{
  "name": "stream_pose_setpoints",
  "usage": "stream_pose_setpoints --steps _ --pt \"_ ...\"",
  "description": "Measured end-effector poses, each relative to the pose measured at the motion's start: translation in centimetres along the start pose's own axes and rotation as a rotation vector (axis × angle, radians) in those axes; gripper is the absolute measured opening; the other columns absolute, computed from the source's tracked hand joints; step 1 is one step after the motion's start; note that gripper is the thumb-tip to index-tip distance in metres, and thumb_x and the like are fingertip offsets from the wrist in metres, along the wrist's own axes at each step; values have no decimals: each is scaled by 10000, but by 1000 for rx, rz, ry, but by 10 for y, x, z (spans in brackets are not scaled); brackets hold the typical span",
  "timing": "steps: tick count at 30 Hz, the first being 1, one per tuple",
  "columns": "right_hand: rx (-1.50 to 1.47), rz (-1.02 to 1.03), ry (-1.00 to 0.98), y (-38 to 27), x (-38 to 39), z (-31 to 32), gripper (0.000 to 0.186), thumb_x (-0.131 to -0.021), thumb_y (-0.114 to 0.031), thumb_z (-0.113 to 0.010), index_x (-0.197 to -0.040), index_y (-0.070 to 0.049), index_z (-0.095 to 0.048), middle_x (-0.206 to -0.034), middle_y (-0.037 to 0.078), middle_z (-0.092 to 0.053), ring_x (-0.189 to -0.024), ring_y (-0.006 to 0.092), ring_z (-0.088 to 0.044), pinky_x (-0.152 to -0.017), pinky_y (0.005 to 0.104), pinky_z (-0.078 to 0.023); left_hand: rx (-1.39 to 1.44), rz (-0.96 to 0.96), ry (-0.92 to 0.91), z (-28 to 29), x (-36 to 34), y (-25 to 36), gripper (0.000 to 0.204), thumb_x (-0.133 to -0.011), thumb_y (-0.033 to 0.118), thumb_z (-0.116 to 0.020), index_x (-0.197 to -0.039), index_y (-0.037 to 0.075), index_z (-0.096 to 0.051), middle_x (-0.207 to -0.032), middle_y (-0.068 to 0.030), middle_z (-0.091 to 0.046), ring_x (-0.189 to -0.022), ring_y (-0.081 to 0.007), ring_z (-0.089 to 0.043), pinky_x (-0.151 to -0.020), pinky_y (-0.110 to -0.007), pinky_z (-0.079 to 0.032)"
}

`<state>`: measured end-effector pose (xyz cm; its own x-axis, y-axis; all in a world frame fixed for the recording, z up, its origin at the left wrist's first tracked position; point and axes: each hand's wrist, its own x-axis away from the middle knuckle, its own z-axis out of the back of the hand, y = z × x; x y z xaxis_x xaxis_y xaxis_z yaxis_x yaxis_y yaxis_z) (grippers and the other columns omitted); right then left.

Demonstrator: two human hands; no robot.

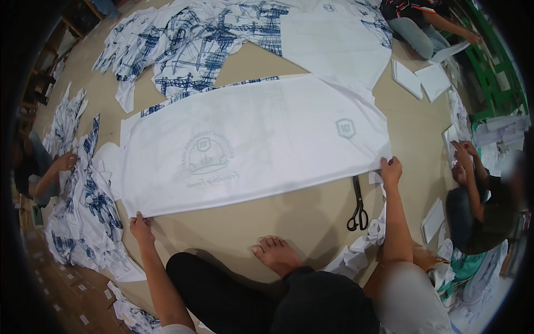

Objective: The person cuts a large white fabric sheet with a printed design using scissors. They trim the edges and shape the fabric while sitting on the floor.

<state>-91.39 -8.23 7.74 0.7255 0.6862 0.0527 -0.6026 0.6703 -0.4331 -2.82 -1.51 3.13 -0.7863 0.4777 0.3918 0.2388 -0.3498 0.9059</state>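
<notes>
A long white cloth [256,145] lies folded flat on the floor before me, with a faint round emblem and a small shield print showing through. A strip of blue line pattern shows along its far edge. My left hand [141,228] pinches the near left corner, fingers closed. At the right end, my right hand [391,170] is closed on the near right corner. Black-handled scissors [358,209] lie on the floor just left of my right forearm, their blade tips reaching the cloth's near edge.
Beyond the cloth, white and blue patterned fabric [194,50] is spread and heaped. Another such pile [89,217] lies left. White scraps [361,247] lie beside my right knee. White stacks [433,82] sit at far right, near a green plastic crate [489,72]. Other people sit left and right.
</notes>
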Motion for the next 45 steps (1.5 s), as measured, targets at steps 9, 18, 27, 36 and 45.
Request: stream_pose_setpoints --steps 9,18,27,36,45 --pt "-453 -33 13 7 37 65 235 -932 -84 -702 -1123 49 -669 -875 12 -618 -786 118 -554 -715 313 -469 -137 -55 -6 68 17 27 225 -1025 210 -715 -974 98 -526 -835 12 -540 -731 -88 -545 -753 -276 -530" --pt "-161 -50 16 88 87 71 320 -932 -48 -683 -1232 39 -614 -887 72 -680 -787 179 -648 -735 331 -521 -260 96 -52 122 42 -13 178 -1044 195 -682 -967 90 -560 -849 -9 -599 -679 -93 -573 -697 -268 -546" --pt "26 627 65 -12 45 20 378 -912 20 -658 -1284 -45 -675 -1250 220 -663 -1215 442 -597 -1060 500 -481 -1035 -815 -258 36 7 25 480 -1001 48 -670 -1457 -27 -539 -1413 -222 -596 -1237 -366 -616 -993 -409 -541" --pt "-92 876 -258 -153 -76 -67 263 -912 -115 -781 -1164 -43 -757 -1154 162 -734 -1045 350 -695 -934 417 -555 -996 -1018 -700 -171 -61 99 471 -1022 75 -670 -1481 49 -569 -1466 -152 -598 -1134 -258 -643 -939 -352 -550" --pt "-120 790 -265 -152 -75 -65 248 -948 -172 -807 -1094 -4 -698 -980 90 -734 -881 221 -673 -872 360 -564 -1134 -991 -616 -190 -53 100 359 -1053 94 -635 -1409 67 -602 -1245 -147 -627 -1026 -277 -666 -950 -376 -540"
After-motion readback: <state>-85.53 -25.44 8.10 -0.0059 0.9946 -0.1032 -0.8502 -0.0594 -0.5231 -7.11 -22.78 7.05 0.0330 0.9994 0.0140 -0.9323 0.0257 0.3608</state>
